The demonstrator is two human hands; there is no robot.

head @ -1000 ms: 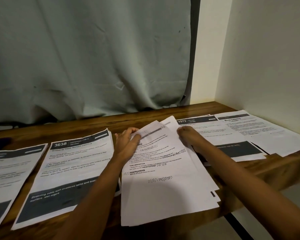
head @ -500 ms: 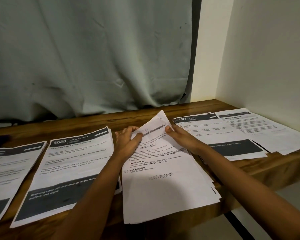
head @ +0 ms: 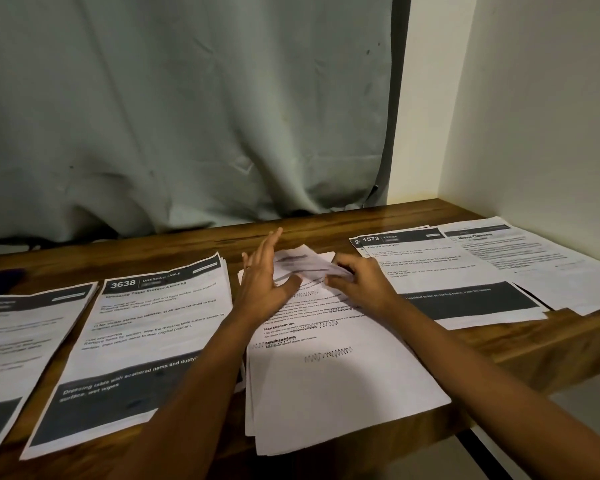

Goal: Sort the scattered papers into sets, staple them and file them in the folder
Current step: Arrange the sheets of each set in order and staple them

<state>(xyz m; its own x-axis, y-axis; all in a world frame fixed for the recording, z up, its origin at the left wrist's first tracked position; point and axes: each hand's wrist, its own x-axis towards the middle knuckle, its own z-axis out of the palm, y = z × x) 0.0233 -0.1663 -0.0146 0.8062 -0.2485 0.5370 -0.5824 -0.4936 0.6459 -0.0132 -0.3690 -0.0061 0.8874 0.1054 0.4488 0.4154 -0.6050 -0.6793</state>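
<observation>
Sorting looked well along: the 3638 pile (head: 146, 334) and the 1573 pile (head: 447, 268) lay apart on the wooden desk (head: 326, 221); the left hand (head: 267, 289), fingers straight and spread, pressed the middle pile (head: 333, 382) between them; the right hand (head: 361, 287) pinched the top sheet (head: 302, 263) by its curled far corner; no stapler or folder showed, so stapling and filing seemingly lay ahead.

The scene is dim and softly lit, brightest on the cream wall (head: 534, 116) at right; a soft shadow lies across the middle paper stack (head: 343, 393); the lifted sheet (head: 303, 263) is smeared by blur; wide-angle distortion bows the table (head: 430, 213) edge.
</observation>
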